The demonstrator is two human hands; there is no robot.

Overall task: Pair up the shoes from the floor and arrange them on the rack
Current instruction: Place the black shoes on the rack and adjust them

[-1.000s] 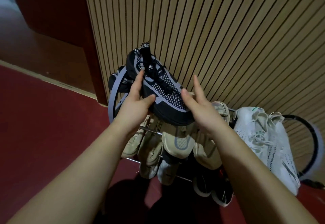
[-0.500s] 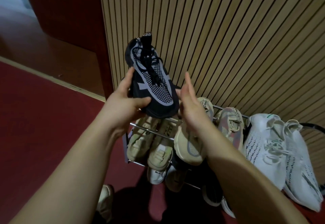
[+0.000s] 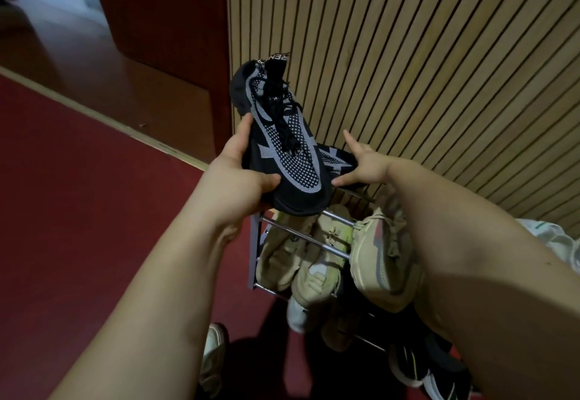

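Observation:
A black sneaker with grey mesh [image 3: 282, 148] is tilted heel-up over the top left of the metal shoe rack [image 3: 301, 238]. My left hand [image 3: 241, 180] grips its left side near the toe. A second matching black sneaker [image 3: 337, 159] lies just behind and to its right on the top tier. My right hand [image 3: 361, 164] rests against that second sneaker with fingers spread and the thumb at the toe of the first. How the second sneaker sits is mostly hidden.
Beige sneakers [image 3: 379, 258] fill the rack's lower tiers; white sneakers [image 3: 552, 236] sit at the right edge. Black shoes with light stripes [image 3: 420, 368] lie at the bottom. One pale shoe [image 3: 213, 349] is on the red floor. A slatted wooden wall [image 3: 408, 54] stands directly behind the rack.
The view shifted left and closer. The black sneaker stays in my left hand, and my right hand moved right onto the second black sneaker, now showing behind it.

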